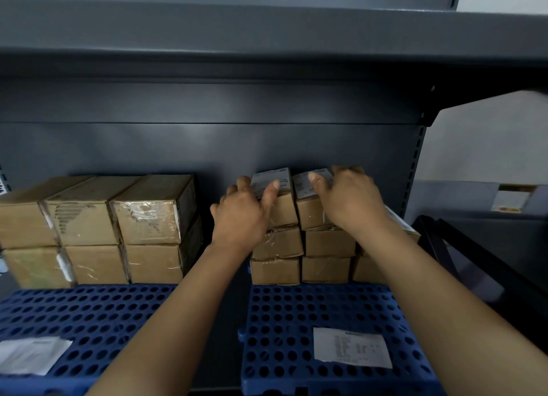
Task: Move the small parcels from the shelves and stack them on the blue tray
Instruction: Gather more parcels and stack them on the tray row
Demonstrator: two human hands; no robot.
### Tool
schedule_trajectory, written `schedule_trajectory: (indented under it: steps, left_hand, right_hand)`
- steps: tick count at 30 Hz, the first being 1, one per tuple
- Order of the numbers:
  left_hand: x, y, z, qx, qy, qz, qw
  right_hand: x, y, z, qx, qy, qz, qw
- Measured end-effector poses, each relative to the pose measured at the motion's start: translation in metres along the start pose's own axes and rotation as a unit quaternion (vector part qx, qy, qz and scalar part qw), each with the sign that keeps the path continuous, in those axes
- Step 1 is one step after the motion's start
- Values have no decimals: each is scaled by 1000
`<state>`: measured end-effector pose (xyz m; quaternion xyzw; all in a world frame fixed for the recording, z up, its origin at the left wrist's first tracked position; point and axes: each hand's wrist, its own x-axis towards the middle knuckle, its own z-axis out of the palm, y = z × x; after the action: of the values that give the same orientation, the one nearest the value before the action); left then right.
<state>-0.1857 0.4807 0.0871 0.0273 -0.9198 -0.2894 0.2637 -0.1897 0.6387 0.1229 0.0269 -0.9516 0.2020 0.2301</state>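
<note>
Likely placing: left hand [240, 217], right hand [351, 203] each grip a labelled brown cardboard parcel [284, 214], stack top, 12 o'clock on blue perforated tray [296, 312]; next release.

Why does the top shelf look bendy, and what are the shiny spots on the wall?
Head view: the wide-angle lens curves the upper shelf; soft light glare sits on the grey back panel; deep shadow lies under that shelf; the right hand looks slightly blurred.

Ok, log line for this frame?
left hand: grips top-left parcel | right hand: grips adjacent parcel | stack: on right blue tray
</note>
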Motion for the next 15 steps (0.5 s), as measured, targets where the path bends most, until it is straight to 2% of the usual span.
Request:
schedule_trajectory:
  steps: [15]
  left_hand:
    - [0, 8, 1, -49, -25, 42, 998]
  right_hand:
    - [-5, 4, -8, -3, -4, 22, 1000]
